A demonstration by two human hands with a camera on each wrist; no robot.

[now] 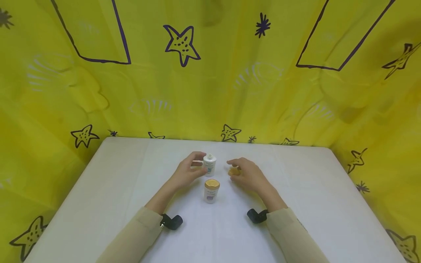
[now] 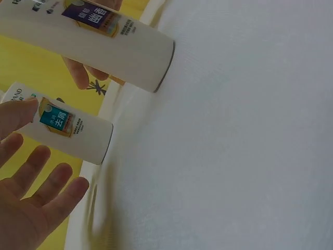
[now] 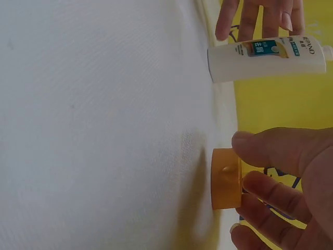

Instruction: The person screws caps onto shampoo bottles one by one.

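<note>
A white shampoo bottle (image 1: 209, 166) with a teal label and no cap on its neck stands upright on the table. My left hand (image 1: 189, 171) is beside it, fingers spread, the thumb overlapping its front in the left wrist view. An orange-gold cap (image 3: 225, 178) rests on the table to the right of that bottle. Around the cap curves my right hand (image 1: 248, 174), fingers apart and thumb at its edge; whether they touch it is hard to tell. Nearer to me stands a second white bottle (image 2: 99, 39), with a purple label and a gold cap (image 1: 212, 184) on top.
White cloth covers the table (image 1: 210, 233). A yellow curtain (image 1: 210, 91) with starfish drawings hangs behind it and along both sides. Black wrist cameras (image 1: 171, 221) are strapped on both wrists.
</note>
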